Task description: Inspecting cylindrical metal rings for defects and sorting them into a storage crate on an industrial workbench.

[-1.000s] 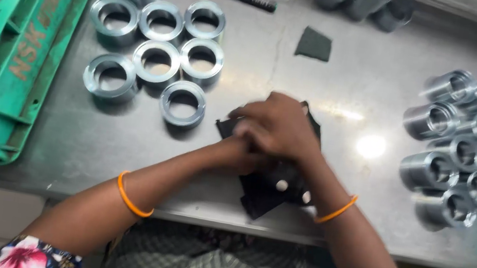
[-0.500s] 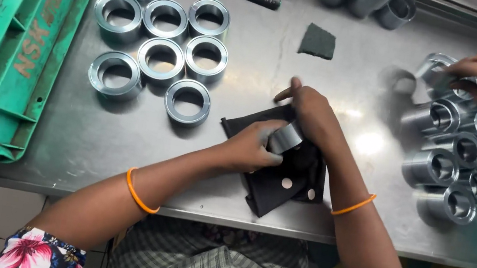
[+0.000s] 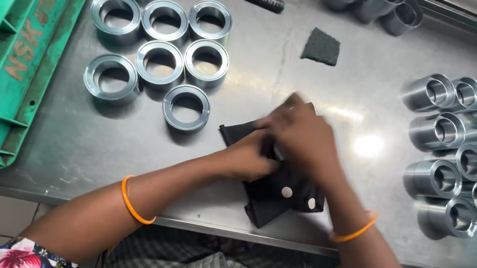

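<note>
Two hands meet over a black cloth [image 3: 280, 193] at the near edge of the steel table [image 3: 296, 92].
Left hand [image 3: 251, 157] and right hand [image 3: 302, 134] press together on the soft, limp cloth, which is best pinched at a fold; motion blur and overlap hide the fingers, so I cannot tell whether they hold anything inside. Heavy-looking, slick steel rings [image 3: 160, 64] and sleeves [image 3: 465, 151] lie apart at either side.

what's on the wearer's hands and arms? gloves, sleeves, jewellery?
No gloves: the left hand and right hand are bare. Each wrist carries a thin orange bangle, left and right. Short floral sleeves, pink and white on dark, show at the upper arms. No rings can be made out through the motion blur.
</note>
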